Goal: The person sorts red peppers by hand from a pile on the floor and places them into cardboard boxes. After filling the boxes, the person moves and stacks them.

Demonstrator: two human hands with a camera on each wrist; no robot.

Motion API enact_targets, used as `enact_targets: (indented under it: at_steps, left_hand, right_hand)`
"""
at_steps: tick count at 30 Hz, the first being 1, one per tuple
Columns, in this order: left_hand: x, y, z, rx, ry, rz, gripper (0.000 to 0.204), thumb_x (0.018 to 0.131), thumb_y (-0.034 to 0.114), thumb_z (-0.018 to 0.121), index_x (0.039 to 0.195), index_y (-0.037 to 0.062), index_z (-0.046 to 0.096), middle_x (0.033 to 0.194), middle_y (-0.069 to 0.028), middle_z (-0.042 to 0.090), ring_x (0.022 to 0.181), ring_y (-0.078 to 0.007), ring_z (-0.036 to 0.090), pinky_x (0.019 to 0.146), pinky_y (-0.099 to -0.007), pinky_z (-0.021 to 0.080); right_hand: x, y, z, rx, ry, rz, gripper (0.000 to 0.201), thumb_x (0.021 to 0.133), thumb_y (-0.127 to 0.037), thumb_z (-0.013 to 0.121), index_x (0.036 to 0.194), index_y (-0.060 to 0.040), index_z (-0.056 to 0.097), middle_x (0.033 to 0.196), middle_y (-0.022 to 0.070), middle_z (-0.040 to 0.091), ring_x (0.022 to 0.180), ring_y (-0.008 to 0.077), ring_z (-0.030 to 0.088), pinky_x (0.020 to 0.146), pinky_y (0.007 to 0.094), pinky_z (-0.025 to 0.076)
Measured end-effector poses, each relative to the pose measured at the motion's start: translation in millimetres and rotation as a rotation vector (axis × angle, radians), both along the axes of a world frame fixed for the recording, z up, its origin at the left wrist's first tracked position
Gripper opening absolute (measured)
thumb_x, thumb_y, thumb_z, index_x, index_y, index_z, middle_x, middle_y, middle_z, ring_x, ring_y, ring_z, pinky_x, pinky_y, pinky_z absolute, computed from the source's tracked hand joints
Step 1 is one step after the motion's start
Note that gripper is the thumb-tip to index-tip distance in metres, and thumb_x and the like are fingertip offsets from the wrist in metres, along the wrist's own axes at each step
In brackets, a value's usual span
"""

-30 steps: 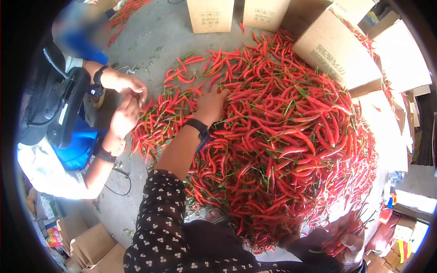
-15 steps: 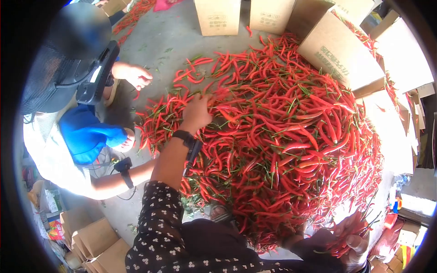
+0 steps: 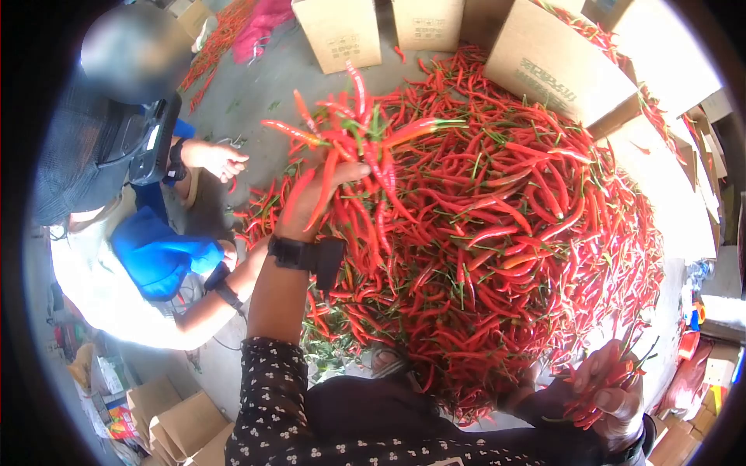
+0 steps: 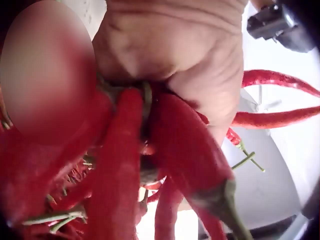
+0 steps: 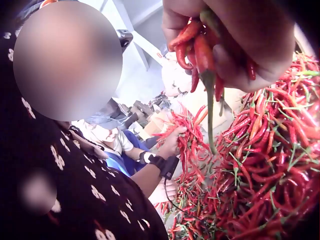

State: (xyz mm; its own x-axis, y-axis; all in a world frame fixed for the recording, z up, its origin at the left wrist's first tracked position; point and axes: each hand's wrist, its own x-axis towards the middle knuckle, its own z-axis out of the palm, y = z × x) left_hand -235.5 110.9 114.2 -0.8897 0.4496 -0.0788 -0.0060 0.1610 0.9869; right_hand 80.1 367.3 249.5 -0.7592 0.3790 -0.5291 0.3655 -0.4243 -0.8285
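My left hand [image 3: 317, 190] grips a loose bunch of red chili peppers [image 3: 382, 165], raised over the left part of a big chili pile [image 3: 513, 225]. Tips and green stems fan out from it. The left wrist view has the chilies [image 4: 187, 140] close up, sticking out under the palm. At the lower right of the head view, beside the pile's near edge, my right hand [image 3: 622, 408] holds a smaller bunch of chilies [image 3: 592, 384]. Curled fingers and a few of these chilies [image 5: 204, 55] appear at the top of the right wrist view.
Cardboard boxes [image 3: 559, 66] stand behind the pile, some with chilies in them. Another person [image 3: 101, 256] sits at the left, hands near the pile's left edge. Flattened or open cartons [image 3: 183, 423] lie at the lower left, and a pink bag [image 3: 260, 27] lies at the back.
My left hand was down among the chilies at the pile's left side; now it has come up gripping a bunch. My right hand keeps its bunch. The other person's hands have moved apart.
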Motion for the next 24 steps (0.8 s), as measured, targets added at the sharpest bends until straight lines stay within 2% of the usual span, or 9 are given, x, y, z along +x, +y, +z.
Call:
enact_targets:
  at_steps: [4, 7, 10, 13, 14, 16, 20, 21, 24]
  left_hand:
    - [18.0, 70.2, 55.1, 0.360, -0.134, -0.407, 0.044, 0.078, 0.025, 0.065, 0.114, 0.0027, 0.053, 0.110, -0.0066, 0.055, 0.098, -0.0170, 0.053, 0.088, -0.0315, 0.041]
    - [25.6, 147.1, 55.9, 0.324, -0.164, -0.575, 0.043, 0.079, 0.025, 0.066, 0.113, 0.0018, 0.054, 0.103, -0.0066, 0.057, 0.095, -0.0157, 0.054, 0.087, -0.0302, 0.043]
    - [45.3, 193.7, 59.5, 0.613, -0.327, -0.750, 0.042, 0.079, 0.023, 0.066, 0.112, 0.0003, 0.056, 0.094, -0.0066, 0.060, 0.089, -0.0153, 0.056, 0.085, -0.0318, 0.044]
    - [51.7, 212.8, 63.9, 0.140, 0.503, -0.646, 0.037, 0.073, 0.020, 0.069, 0.104, 0.0017, 0.063, 0.093, -0.0147, 0.065, 0.086, -0.0229, 0.063, 0.076, -0.0325, 0.049]
    - [44.9, 198.8, 51.9, 0.057, 0.465, -0.612, 0.033, 0.070, 0.020, 0.070, 0.099, 0.0045, 0.066, 0.092, -0.0161, 0.066, 0.085, -0.0264, 0.065, 0.073, -0.0327, 0.050]
    - [15.9, 146.6, 33.9, -0.056, 0.477, -0.656, 0.024, 0.075, 0.017, 0.066, 0.094, 0.0024, 0.066, 0.081, -0.0108, 0.067, 0.074, -0.0172, 0.065, 0.067, -0.0289, 0.051]
    - [-24.8, 5.6, -41.6, -0.411, 0.280, -0.076, 0.021, 0.082, 0.019, 0.061, 0.091, 0.0018, 0.066, 0.072, -0.0017, 0.064, 0.063, -0.0072, 0.058, 0.055, -0.0243, 0.047]
    - [-26.5, -27.0, -63.2, -0.519, 0.221, 0.075, 0.027, 0.077, 0.030, 0.062, 0.085, 0.0047, 0.068, 0.073, -0.0086, 0.066, 0.067, -0.0175, 0.063, 0.064, -0.0320, 0.049]
    - [-27.8, -91.9, -133.5, -0.787, 0.265, 0.142, 0.034, 0.075, 0.036, 0.064, 0.086, 0.0043, 0.068, 0.078, -0.0122, 0.067, 0.075, -0.0260, 0.064, 0.068, -0.0368, 0.049]
  right_hand:
    - [3.6, 0.5, 1.7, -0.022, -0.004, 0.042, 0.043, 0.058, -0.018, 0.075, 0.089, -0.0025, 0.048, 0.072, 0.0132, 0.058, 0.060, 0.0189, 0.056, 0.055, 0.0272, 0.048]
    - [1.4, -7.3, 2.5, -0.064, 0.021, 0.040, 0.044, 0.059, -0.019, 0.075, 0.089, -0.0025, 0.047, 0.073, 0.0129, 0.057, 0.059, 0.0195, 0.057, 0.055, 0.0302, 0.051]
    - [-2.5, -10.5, 2.4, -0.042, 0.024, 0.058, 0.043, 0.060, -0.018, 0.074, 0.089, -0.0028, 0.046, 0.072, 0.0116, 0.054, 0.059, 0.0205, 0.058, 0.056, 0.0329, 0.053]
    - [-4.1, -10.9, 4.8, -0.045, 0.030, 0.073, 0.044, 0.061, -0.017, 0.074, 0.090, -0.0026, 0.046, 0.073, 0.0118, 0.055, 0.060, 0.0204, 0.058, 0.056, 0.0325, 0.053]
    - [-4.0, -9.3, 4.8, -0.049, 0.020, 0.079, 0.044, 0.061, -0.017, 0.074, 0.090, -0.0026, 0.046, 0.073, 0.0118, 0.055, 0.060, 0.0204, 0.058, 0.056, 0.0325, 0.053]
    - [-1.2, -4.8, 2.6, -0.072, 0.020, 0.070, 0.044, 0.061, -0.018, 0.074, 0.092, -0.0026, 0.046, 0.074, 0.0115, 0.055, 0.062, 0.0204, 0.059, 0.056, 0.0316, 0.054]
    - [-1.8, 1.3, -8.1, -0.031, 0.019, 0.026, 0.044, 0.063, -0.020, 0.074, 0.094, -0.0035, 0.047, 0.076, 0.0104, 0.055, 0.063, 0.0192, 0.058, 0.054, 0.0277, 0.051]
    - [-3.7, 1.7, -9.5, -0.035, 0.013, 0.030, 0.044, 0.063, -0.020, 0.074, 0.094, -0.0035, 0.047, 0.076, 0.0104, 0.055, 0.063, 0.0192, 0.058, 0.054, 0.0277, 0.051]
    - [-11.1, 1.4, -12.0, 0.000, 0.004, 0.069, 0.045, 0.063, -0.021, 0.074, 0.094, -0.0036, 0.047, 0.075, 0.0092, 0.054, 0.062, 0.0173, 0.055, 0.052, 0.0253, 0.048]
